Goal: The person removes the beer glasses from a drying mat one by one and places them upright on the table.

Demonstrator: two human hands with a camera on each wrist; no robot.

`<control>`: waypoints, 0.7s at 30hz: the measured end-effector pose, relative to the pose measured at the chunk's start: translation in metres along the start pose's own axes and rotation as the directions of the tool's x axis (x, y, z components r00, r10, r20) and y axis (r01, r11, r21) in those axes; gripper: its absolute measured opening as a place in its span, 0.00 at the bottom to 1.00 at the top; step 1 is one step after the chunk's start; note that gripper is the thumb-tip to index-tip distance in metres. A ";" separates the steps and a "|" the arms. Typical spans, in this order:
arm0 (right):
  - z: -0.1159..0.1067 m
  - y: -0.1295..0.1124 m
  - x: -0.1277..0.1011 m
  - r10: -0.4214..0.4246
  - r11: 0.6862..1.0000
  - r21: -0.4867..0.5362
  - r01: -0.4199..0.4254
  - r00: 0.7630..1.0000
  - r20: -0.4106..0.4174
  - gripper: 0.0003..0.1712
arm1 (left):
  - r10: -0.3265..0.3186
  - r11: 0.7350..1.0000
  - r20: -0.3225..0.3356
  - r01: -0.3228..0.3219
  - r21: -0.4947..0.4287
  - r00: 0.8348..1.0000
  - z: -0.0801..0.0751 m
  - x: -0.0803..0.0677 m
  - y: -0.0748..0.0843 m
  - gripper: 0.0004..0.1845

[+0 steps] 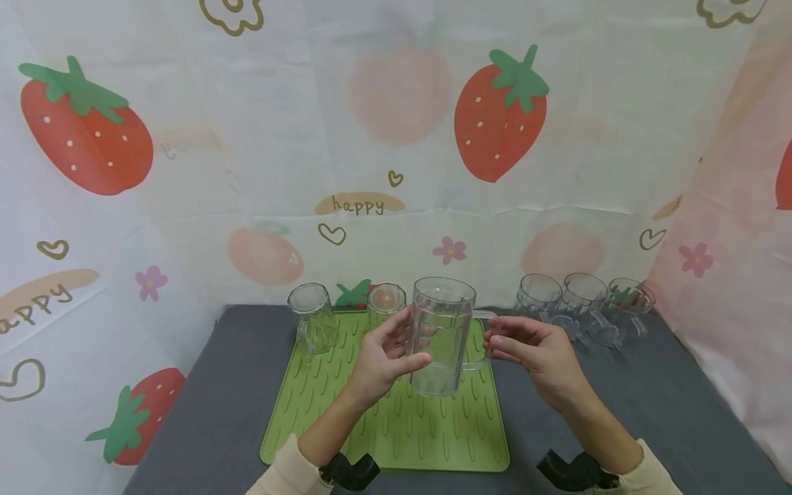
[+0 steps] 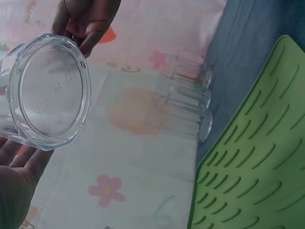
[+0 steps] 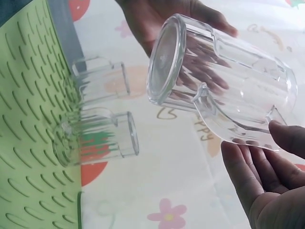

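Note:
A clear plastic or glass mug (image 1: 442, 337) is held up over the green ridged mat (image 1: 433, 443), roughly upright. My left hand (image 1: 379, 361) grips its body from the left, thumb in front and fingers behind, seen through the wall. On the other side my right hand (image 1: 541, 354) pinches the handle between thumb and fingers; the right wrist view shows this grip on the handle (image 3: 228, 121). From below, the left wrist view shows the mug's round base (image 2: 53, 90) with raised lettering.
Two clear mugs stand on the mat's far part, one at the left corner (image 1: 318, 320) and one (image 1: 385, 302) partly behind my left hand. Three more mugs (image 1: 537, 295) stand in a row on the grey table (image 1: 619, 412) at back right. A strawberry-print cloth (image 1: 278, 172) hangs behind.

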State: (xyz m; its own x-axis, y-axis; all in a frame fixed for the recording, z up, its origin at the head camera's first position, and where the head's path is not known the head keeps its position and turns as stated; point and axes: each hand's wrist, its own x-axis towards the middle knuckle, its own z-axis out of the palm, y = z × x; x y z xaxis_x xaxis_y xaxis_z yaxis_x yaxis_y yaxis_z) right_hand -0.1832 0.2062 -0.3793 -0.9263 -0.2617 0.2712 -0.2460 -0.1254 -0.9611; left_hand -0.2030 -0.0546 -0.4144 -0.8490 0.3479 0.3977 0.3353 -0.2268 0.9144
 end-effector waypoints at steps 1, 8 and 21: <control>0.000 0.000 0.000 -0.004 1.000 -0.003 0.004 1.000 0.002 0.14 | 0.001 1.000 0.001 -0.001 0.001 1.000 0.000 0.000 0.000 0.46; 0.003 -0.002 -0.001 -0.063 0.996 -0.062 0.063 0.998 0.006 0.16 | 0.003 0.999 0.022 -0.003 -0.044 1.000 -0.003 -0.001 -0.001 0.47; 0.003 -0.003 -0.008 -0.213 0.966 -0.158 0.206 0.976 -0.034 0.15 | -0.066 0.996 0.091 0.070 -0.047 0.994 0.000 0.001 0.003 0.51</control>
State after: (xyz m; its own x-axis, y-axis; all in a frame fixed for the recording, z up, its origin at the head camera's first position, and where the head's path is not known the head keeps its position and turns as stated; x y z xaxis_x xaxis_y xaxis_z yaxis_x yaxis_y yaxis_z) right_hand -0.1744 0.2055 -0.3784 -0.8616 -0.1962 0.4681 -0.4730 -0.0240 -0.8807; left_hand -0.2027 -0.0548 -0.4110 -0.8285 0.4435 0.3420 0.2553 -0.2445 0.9355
